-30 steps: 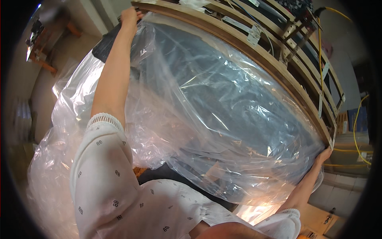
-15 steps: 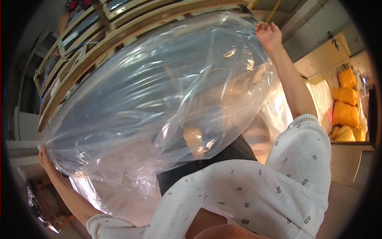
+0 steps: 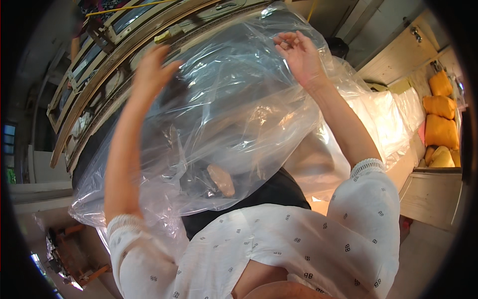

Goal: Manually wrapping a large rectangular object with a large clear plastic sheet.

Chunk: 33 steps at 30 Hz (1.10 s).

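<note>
At the far left, wooden window frames (image 3: 89,99) curve along the upper edge of the view, with a yellow cord (image 3: 129,7) running above them. Next comes the left hand (image 3: 152,70), raised high with its forearm bare below a white patterned sleeve (image 3: 144,259); the hand is blurred, its fingers loosely spread, and it lies against the left upper part of a large clear plastic bag (image 3: 234,114). Whether it grips the film or only presses on it cannot be told. The bag billows between the two arms, crinkled and shiny, reaching from the window frames down to the person's chest, with a dark garment (image 3: 259,199) showing through and below it. Further right, the right hand (image 3: 298,55) is up at the bag's top edge, fingers bent and slightly apart, touching the plastic there. At the far right, orange cushions (image 3: 440,119) are stacked beside a pale wooden cabinet (image 3: 430,197).
</note>
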Available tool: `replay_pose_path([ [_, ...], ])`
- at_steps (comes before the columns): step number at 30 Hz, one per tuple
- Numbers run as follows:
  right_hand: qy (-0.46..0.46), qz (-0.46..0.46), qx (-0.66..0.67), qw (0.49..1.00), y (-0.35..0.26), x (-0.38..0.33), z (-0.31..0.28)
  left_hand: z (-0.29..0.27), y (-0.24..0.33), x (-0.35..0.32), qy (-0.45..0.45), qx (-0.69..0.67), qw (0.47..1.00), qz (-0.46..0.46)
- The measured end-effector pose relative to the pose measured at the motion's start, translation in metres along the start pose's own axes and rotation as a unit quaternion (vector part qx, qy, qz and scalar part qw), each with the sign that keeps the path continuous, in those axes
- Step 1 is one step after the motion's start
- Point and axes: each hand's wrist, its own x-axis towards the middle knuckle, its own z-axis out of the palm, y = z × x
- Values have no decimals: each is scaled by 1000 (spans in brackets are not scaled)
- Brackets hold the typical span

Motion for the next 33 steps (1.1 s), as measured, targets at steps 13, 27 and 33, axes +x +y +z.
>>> replay_pose_path([
  [13,142,-281,-852,419,-12,57,-33,52,44,-80,49,-355,917,-176],
  [27,229,-249,-798,499,23,13,-15,-194,-102,-425,263,148,874,-381],
  [33,157,-246,-805,516,1,-15,-45,-306,-189,-582,316,348,720,-511],
])
